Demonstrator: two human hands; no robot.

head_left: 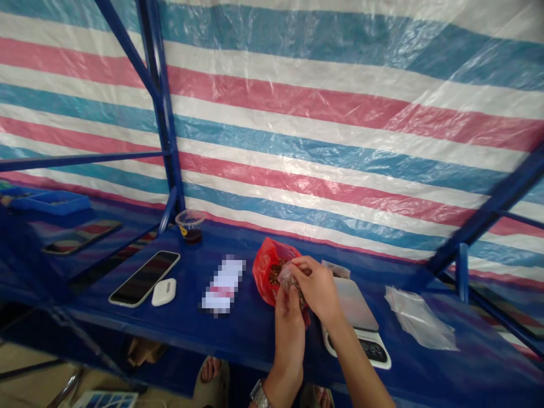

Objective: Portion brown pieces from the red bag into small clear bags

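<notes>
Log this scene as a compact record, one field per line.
Left hand: fingertips on a small clear plastic bag
Right hand: pinching the same bag
Beside the hands: open red plastic bag, brown bits inside
Right side: white scale with silver plate; flat clear plastic bags
Left side: black-screened phone with pale edge; small white rounded case
Further back: clear plastic cup, dark liquid inside
Surface: glossy blue tabletop

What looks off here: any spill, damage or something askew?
Nothing looks spilled or damaged on the blue shelf. Only oddity: a pixelated patch left of the red bag; what it covers can't be told.
</notes>
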